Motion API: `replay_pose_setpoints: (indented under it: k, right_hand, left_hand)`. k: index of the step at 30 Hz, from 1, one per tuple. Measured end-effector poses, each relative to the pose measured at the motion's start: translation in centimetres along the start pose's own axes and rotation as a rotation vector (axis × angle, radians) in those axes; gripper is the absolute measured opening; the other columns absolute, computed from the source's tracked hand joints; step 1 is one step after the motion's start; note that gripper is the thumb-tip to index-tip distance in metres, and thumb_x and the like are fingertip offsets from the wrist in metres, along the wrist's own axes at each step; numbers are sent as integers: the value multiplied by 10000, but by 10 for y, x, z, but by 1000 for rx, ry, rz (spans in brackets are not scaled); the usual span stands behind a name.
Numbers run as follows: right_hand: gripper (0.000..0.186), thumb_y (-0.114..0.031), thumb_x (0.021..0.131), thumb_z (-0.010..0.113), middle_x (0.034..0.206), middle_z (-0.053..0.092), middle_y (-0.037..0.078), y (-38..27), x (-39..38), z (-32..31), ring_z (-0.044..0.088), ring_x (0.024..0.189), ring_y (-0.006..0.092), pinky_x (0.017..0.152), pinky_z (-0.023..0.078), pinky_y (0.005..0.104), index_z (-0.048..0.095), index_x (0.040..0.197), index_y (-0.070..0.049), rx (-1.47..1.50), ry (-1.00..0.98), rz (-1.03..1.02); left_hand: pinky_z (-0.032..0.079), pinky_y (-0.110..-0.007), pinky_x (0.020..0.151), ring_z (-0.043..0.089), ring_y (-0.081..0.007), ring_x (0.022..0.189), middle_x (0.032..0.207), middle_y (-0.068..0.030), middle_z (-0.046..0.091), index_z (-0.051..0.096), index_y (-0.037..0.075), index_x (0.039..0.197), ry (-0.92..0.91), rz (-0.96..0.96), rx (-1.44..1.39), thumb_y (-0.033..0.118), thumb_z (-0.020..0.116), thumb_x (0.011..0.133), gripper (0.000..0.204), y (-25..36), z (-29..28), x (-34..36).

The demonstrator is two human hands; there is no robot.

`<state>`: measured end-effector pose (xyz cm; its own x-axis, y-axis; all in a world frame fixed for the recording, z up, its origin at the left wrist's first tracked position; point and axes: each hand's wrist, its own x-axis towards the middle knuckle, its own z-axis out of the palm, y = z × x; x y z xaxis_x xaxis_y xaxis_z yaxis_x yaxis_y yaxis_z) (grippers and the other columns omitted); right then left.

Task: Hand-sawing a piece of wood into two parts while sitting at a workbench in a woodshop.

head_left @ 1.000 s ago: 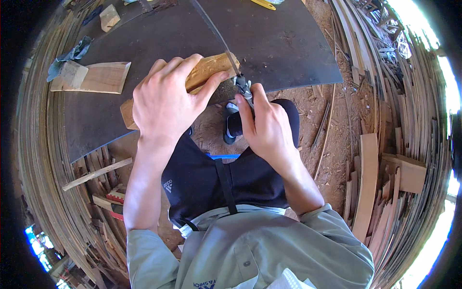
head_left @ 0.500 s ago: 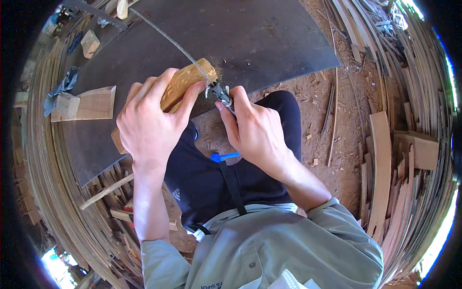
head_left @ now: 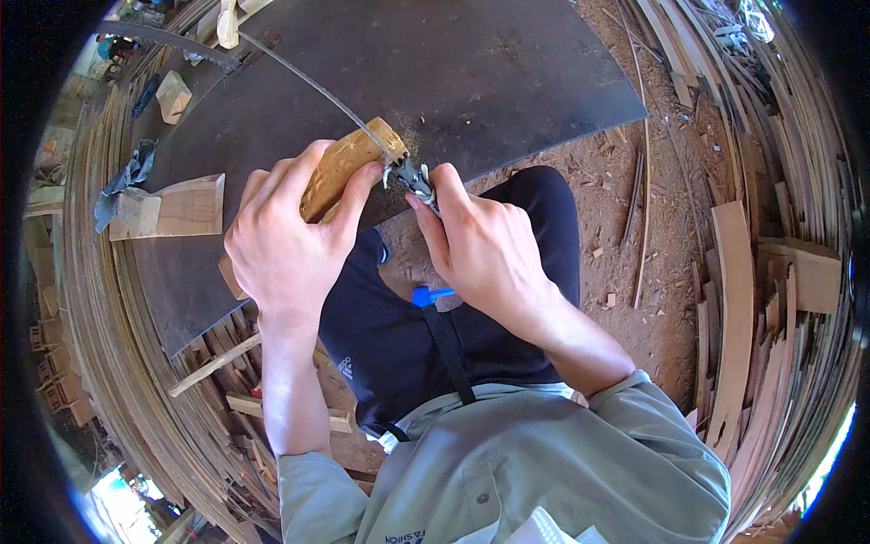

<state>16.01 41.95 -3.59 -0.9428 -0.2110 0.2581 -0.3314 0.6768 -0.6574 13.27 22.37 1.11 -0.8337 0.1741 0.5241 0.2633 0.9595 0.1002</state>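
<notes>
The left hand [head_left: 285, 240] has its fingers clamped on the block [head_left: 337, 174], at the near edge of the surface [head_left: 498, 72]; the right hand [head_left: 494, 240] has its fingers closed around one end of the saw [head_left: 319, 90], which crosses the block; the end seems unsevered; cut depth cannot be told.

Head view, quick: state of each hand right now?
Left hand: closed, holding the wooden block.
Right hand: closed, holding the grey end of a long thin blade.
</notes>
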Motion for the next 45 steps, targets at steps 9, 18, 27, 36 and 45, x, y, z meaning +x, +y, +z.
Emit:
replay_pose_setpoints:
  k: [9,18,27,36,45]
  right_hand:
    - [227,-199,1082,639,609,623,186,0,-12,-4,666,556,412,494,506,499,503,1044,-21,12,-28,33]
    - [198,-162,1052,668,642,636,226,32,-128,-19,674,599,462,508,515,550,524,1045,-27,106,-122,214]
    - [168,-106,1060,656,684,639,243,26,-93,-29,683,626,460,512,492,518,537,1068,14,197,-47,117]
    - [257,-223,1100,627,601,605,244,9,2,0,659,572,468,503,498,538,520,1055,7,155,3,-81]
    - [276,-246,1108,607,588,603,256,4,2,-1,659,569,475,496,500,556,509,1026,-1,65,-23,-42]
  left_hand:
    - [594,-363,658,755,-231,817,897,1,788,831,131,1060,-17,-26,4,519,893,856,442,5,-4,2]
    - [595,-420,791,756,-287,920,986,-55,795,813,104,1147,-98,-63,-45,535,822,924,485,2,-7,-3]
    - [600,-421,775,760,-276,914,958,-36,790,816,135,1121,-73,-92,-22,602,796,916,510,3,-6,-3]
    - [632,-367,679,779,-225,854,917,-6,798,823,162,1107,13,-65,18,631,790,901,514,0,-2,-7]
    - [618,-402,752,767,-261,913,977,-20,794,821,167,1128,-53,-128,-5,598,800,902,487,3,-3,-7]
